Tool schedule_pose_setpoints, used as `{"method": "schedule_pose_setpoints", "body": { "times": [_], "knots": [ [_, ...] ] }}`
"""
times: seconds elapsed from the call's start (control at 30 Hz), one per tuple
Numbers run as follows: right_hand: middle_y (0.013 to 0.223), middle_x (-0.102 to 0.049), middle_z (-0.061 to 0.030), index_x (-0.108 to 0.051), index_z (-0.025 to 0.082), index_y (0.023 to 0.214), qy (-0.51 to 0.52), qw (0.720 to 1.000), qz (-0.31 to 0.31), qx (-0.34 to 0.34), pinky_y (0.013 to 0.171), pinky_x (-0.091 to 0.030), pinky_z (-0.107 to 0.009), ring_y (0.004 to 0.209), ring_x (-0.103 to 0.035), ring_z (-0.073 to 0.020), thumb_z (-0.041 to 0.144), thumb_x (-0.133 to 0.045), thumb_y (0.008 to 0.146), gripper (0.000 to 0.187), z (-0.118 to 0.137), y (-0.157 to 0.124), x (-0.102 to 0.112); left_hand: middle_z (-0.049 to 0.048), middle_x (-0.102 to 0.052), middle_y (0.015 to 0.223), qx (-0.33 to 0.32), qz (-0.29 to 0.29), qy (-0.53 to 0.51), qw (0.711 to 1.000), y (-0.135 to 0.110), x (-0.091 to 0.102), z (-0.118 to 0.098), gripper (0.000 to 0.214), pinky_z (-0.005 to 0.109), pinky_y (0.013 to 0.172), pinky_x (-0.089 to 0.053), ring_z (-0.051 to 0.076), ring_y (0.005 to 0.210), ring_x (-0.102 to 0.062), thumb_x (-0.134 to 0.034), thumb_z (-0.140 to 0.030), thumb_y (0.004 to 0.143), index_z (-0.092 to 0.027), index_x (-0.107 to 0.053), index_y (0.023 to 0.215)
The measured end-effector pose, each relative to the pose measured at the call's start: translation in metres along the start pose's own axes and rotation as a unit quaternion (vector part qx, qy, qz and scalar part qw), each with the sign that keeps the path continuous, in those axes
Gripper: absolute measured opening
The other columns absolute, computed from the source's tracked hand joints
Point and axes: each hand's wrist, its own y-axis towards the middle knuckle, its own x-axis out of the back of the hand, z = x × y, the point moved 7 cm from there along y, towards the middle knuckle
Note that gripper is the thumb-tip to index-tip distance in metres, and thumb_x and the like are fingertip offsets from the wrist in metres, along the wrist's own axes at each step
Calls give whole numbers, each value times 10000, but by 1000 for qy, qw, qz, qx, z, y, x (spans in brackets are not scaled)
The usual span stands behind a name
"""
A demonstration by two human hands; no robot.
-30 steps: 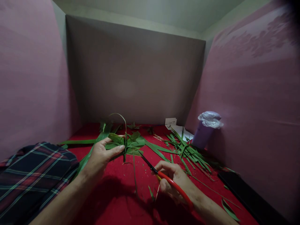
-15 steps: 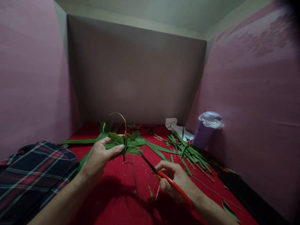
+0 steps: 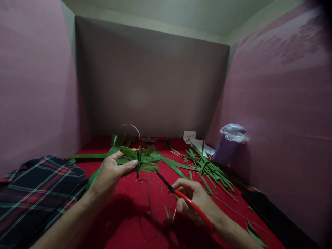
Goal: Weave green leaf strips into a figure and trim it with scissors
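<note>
Between the thumb and fingers of my left hand (image 3: pixel 114 169) is a woven piece of green leaf strips (image 3: pixel 149 159). Several flat leaf ends fan out from it to the right, and a thin curved strand rises from its top. A long thin strip also hangs down from it. My right hand (image 3: pixel 193 197) is closed around scissors (image 3: pixel 194 205) with red handles and dark blades. The blade tips point up and left, close to the lower right edge of the leaf piece; whether they touch it I cannot tell.
A red cloth (image 3: pixel 124 214) covers the surface. Cut leaf strips (image 3: pixel 207 166) lie in a pile at right, beside white paper (image 3: pixel 203 148) and a purple container (image 3: pixel 225 148) topped with clear plastic. Plaid fabric (image 3: pixel 44 190) is at left, and a black flat object (image 3: pixel 272 214) at right.
</note>
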Motion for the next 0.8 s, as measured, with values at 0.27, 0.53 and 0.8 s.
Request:
{"method": "schedule_pose_setpoints", "body": {
  "times": [0.27,0.53,0.8],
  "knots": [
    [482,-451,89,-516,178,742,-14,1000,-10,-17,379,-220,-172,393,-300,-33,417,-777,564,396,-6,1,2,4,-741,802,-1,17,1,1000,2,-1,1,295,235,762,-509,143,749,-678,-741,-199,634,-197,-666,919],
    [490,-367,98,-522,167,766,-57,998,9,17,409,-236,-179,419,-272,-39,558,-735,560,490,6,-1,0,-6,-742,784,0,19,-7,1000,1,-1,1,292,209,748,-507,128,741,-676,-745,-191,633,-203,-666,914],
    [504,-350,99,-493,171,803,-81,996,21,25,386,-197,-180,405,-243,-36,680,-633,585,572,9,-3,-4,4,-744,793,3,7,-9,1000,3,1,1,290,211,744,-508,129,734,-676,-749,-184,622,-192,-673,902]
  ]
}}
